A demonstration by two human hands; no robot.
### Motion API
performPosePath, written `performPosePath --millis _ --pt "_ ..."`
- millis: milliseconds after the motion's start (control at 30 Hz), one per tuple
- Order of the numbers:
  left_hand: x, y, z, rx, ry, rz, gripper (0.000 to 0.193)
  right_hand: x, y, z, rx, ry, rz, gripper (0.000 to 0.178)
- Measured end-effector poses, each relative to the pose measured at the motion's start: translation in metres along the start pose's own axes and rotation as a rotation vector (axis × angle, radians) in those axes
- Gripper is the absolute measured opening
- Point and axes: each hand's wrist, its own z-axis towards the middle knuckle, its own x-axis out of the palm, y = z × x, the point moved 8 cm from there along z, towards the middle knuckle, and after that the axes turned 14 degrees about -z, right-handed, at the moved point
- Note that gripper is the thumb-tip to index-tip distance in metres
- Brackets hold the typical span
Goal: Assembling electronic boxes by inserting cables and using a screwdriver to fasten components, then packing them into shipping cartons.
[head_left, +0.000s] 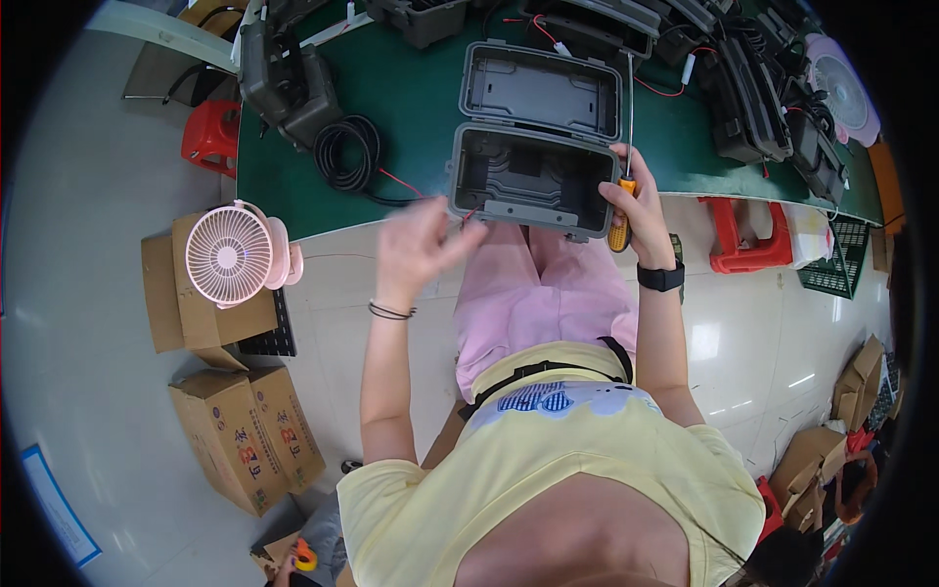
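Observation:
An open dark grey plastic box lies at the table's near edge, tilted toward me, its hinged lid folded back on the far side. My right hand is closed around a screwdriver with a yellow-orange handle, its long metal shaft pointing away from me. The fingers of that hand also touch the box's right side. At the box's left front corner is my left hand, a little blurred, thumb and fingers apart, with nothing visible in it. A coiled black cable with a red wire end lies to the left.
More grey boxes stand on the green table, several at the back and right. A pink fan is at the left, above cardboard cartons. Red stools stand under the table; another fan sits far right.

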Motion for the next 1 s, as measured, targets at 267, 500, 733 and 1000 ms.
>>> performPosePath --millis 267,500,733,1000 --pt "0.02 -0.047 -0.002 0.168 0.008 -0.007 0.041 0.001 0.011 -0.001 -0.059 -0.028 0.097 0.045" --pt "0.008 -0.019 0.003 -0.303 -0.101 -0.282 0.021 0.004 0.024 -0.003 -0.104 -0.055 0.088 0.044" --pt "-0.012 -0.014 0.029 -0.371 -0.06 -0.383 0.034 0.014 0.055 -0.004 -0.237 -0.039 0.054 0.038" --pt "0.019 0.002 0.01 -0.583 0.099 -0.365 0.031 0.008 0.043 -0.005 -0.144 -0.171 0.079 0.04"
